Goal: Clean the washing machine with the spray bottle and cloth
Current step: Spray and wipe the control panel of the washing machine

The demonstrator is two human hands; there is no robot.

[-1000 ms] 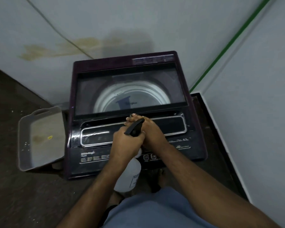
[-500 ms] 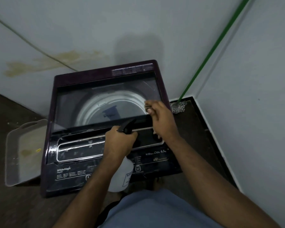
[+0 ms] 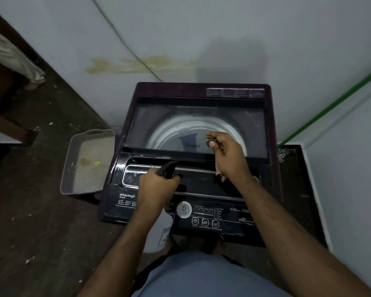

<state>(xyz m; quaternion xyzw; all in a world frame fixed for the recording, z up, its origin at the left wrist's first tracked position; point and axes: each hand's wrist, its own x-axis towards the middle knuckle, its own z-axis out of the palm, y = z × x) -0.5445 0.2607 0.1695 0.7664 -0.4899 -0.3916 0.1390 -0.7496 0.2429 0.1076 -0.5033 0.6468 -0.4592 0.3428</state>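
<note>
While left hand (image 3: 156,187) grips bottle (image 3: 159,232) by the trigger, nozzle aimed forward at washer (image 3: 193,91) lid, right hand (image 3: 227,155) hovers over lid glass, fingers pinching cloth (image 3: 220,168), nearer the target.

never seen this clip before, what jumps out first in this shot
A dark purple washing machine fills the middle, its glass lid shut over a pale drum. Over its control panel the left hand grips a white spray bottle by its black trigger, while the right hand hovers over the lid, pinching something small. A grey tray sits on the floor to the left.
</note>
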